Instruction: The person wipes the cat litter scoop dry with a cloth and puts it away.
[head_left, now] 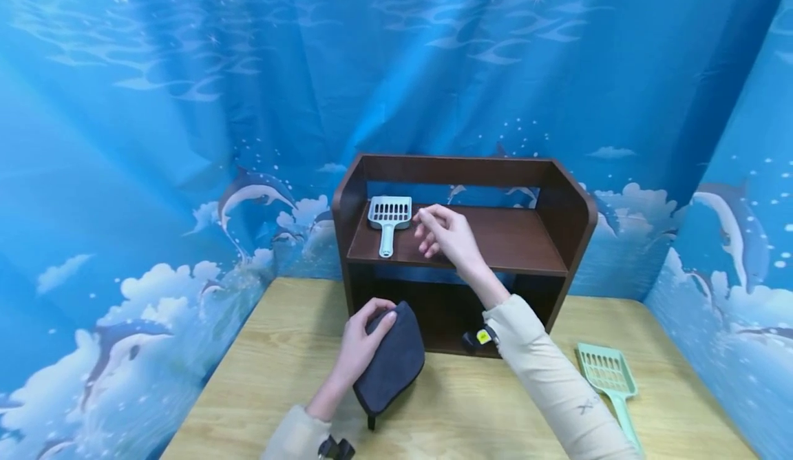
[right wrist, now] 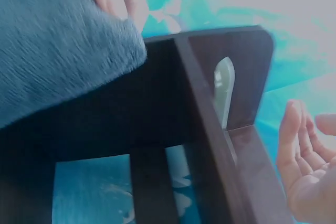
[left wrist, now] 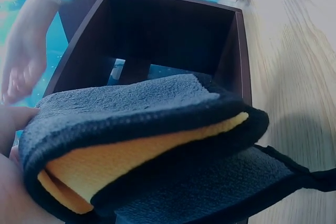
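Note:
My left hand (head_left: 359,346) grips a folded towel (head_left: 394,360) by its upper end, in front of the shelf unit's lower opening. The towel is dark grey with black edging, and in the left wrist view an orange-yellow inner side shows between the folds of the towel (left wrist: 121,100). Over the upper board my right hand (head_left: 451,237) is raised, its fingers loosely bent with nothing between them. Just left of its fingertips a pale blue slotted litter scoop (head_left: 387,238) lies on the upper board, handle toward the front.
A dark brown two-level shelf unit (head_left: 502,239) stands on a light wooden table (head_left: 279,370). Right of it lies a green slotted litter scoop (head_left: 621,405), partly behind my right sleeve. A blue curtain (head_left: 260,102) with dolphins hangs behind and at the sides.

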The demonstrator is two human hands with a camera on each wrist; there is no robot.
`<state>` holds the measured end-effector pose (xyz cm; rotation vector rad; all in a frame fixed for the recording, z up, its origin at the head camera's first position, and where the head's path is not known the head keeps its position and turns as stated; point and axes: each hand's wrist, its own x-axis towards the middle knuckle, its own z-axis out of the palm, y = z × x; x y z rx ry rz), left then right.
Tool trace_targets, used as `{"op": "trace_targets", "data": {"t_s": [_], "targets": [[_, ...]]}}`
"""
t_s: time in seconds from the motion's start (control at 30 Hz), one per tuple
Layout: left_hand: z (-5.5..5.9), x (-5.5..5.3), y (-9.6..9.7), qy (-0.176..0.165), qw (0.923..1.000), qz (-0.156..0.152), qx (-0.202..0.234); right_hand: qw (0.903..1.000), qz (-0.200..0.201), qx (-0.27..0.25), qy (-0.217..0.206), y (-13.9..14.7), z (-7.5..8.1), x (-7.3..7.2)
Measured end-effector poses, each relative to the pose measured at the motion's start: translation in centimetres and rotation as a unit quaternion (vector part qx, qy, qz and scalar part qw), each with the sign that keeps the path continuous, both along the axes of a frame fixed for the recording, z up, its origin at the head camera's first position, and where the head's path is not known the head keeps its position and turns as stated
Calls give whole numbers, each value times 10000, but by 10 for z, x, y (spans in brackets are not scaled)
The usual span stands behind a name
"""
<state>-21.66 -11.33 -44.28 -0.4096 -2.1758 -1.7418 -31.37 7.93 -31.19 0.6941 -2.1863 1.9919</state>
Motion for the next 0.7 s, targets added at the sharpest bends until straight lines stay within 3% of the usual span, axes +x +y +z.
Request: {"op": "trace_targets", "data": {"t_s": [0.13, 0.33, 0.7], "targets": [[-1, -2, 3, 109, 9999, -39, 2, 9986, -141, -287, 411, 26, -7, 25], [-4, -4, 6, 235, 9997, 33, -23, 9976, -482, -125, 482, 63, -33, 56], [-11, -7, 14, 146, 9999, -20, -75, 9896, -1362, 211, 414, 135, -105, 79]]}}
